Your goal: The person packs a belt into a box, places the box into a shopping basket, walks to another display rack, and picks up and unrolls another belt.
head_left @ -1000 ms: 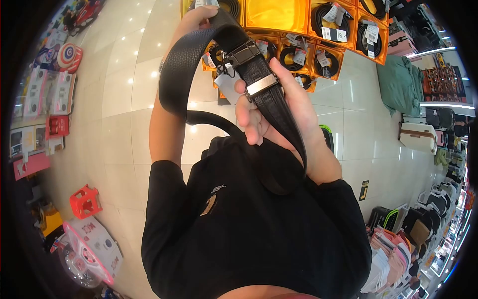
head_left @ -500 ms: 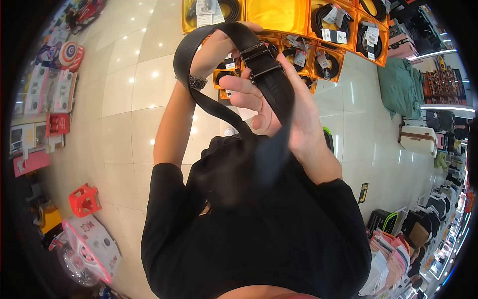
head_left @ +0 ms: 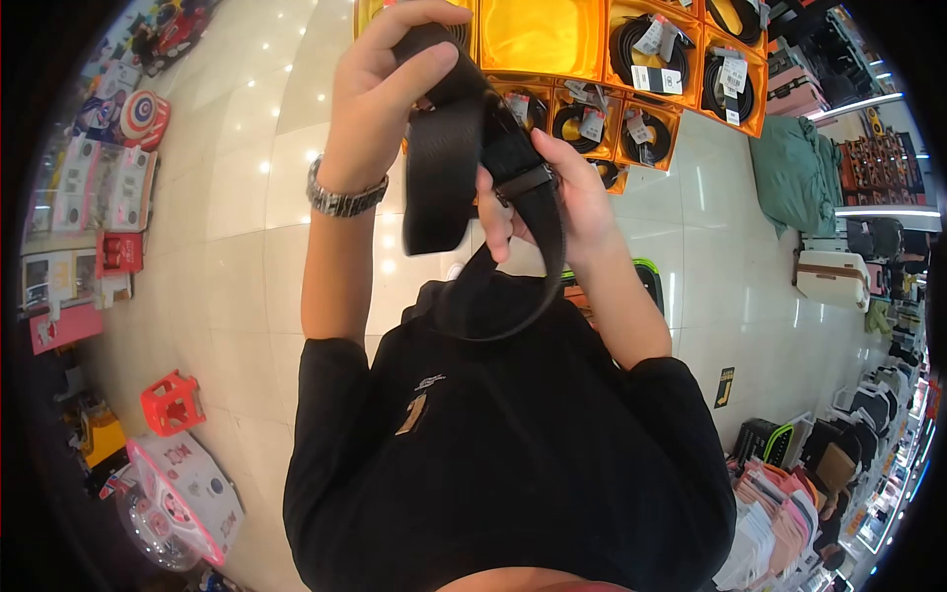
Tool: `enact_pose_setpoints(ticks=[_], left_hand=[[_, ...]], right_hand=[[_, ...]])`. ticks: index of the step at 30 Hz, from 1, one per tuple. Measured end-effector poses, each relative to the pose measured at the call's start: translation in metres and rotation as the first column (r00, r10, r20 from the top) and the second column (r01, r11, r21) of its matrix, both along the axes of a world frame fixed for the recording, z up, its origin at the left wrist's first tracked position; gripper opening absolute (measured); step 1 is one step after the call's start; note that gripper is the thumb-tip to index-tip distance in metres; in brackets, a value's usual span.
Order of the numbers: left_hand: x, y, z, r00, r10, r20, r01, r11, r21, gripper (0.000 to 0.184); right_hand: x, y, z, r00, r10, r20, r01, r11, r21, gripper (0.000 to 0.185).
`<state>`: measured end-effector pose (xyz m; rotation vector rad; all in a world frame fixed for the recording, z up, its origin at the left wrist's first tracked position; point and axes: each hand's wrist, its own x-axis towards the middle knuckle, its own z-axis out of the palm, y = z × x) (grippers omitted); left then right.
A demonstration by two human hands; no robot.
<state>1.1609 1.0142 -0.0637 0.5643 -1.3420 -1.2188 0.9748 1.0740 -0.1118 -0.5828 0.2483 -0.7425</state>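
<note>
A black belt (head_left: pixel 440 187) hangs in loops between my two hands, in front of my chest. My left hand (head_left: pixel 380 94), with a metal-link watch (head_left: pixel 347 192) on the wrist, pinches the belt's upper part between thumb and fingers. My right hand (head_left: pixel 584 207) grips it near the dark buckle (head_left: pixel 525 184), thumb on top and fingers curled behind. Below the buckle, one stretch of strap curves down in a loop over my shirt. Part of the right fingers is hidden behind the strap.
Ahead, orange boxes (head_left: pixel 651 104) hold coiled belts with white tags; one box (head_left: pixel 543 39) shows only its yellow lining. A red stool (head_left: pixel 173 403) stands on the tiled floor at left. Suitcases (head_left: pixel 834 278) and a green covered pile (head_left: pixel 799 178) line the right side.
My left hand has risen and turned, now pinching the belt from above. The belt's large loop has folded down, and my right hand with the buckle is slightly lower.
</note>
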Motion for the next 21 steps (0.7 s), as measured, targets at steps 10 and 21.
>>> enact_pose_setpoints(ticks=[10,21], left_hand=[[-0.004,0.027,0.012,0.570,0.757,0.319,-0.310,0.557,-0.770,0.031],[0.002,0.055,0.025,0.093,0.895,0.436,0.051,0.433,-0.900,0.012]], right_hand=[[-0.023,-0.009,0.016,0.991,0.065,-0.120,-0.097,0.953,-0.288,0.060],[-0.025,0.008,0.005,0.947,0.309,0.085,-0.306,0.951,-0.048,0.058]])
